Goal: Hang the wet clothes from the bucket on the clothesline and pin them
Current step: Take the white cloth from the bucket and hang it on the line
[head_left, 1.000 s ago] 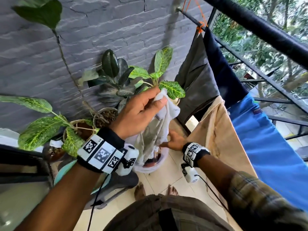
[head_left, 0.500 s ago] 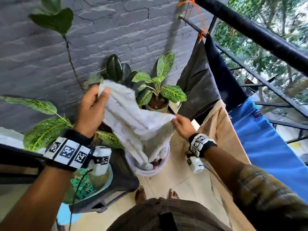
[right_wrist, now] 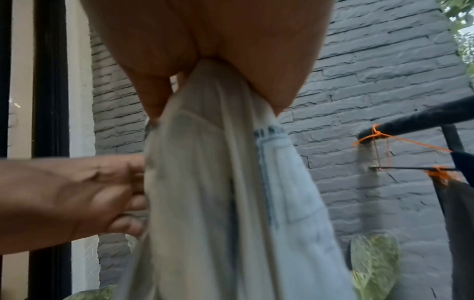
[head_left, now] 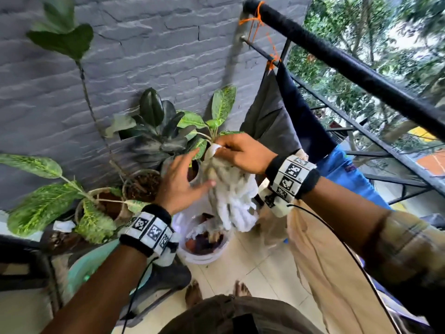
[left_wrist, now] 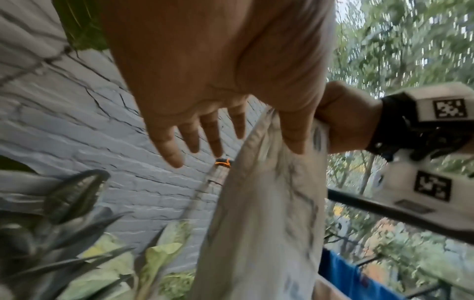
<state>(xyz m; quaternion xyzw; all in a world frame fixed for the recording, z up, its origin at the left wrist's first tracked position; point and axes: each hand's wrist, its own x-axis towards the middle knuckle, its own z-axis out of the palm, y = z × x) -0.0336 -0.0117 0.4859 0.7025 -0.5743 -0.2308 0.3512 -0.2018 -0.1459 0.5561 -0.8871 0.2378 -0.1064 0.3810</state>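
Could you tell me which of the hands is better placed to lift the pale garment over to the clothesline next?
The right hand: it already grips the bunched top of the pale garment and is on the clothesline side. The left hand only touches the cloth with straight fingers.

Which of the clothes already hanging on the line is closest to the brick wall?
The dark grey garment, at the line's wall end just below the orange string. The navy one, the bright blue one and the tan one hang farther from the wall.
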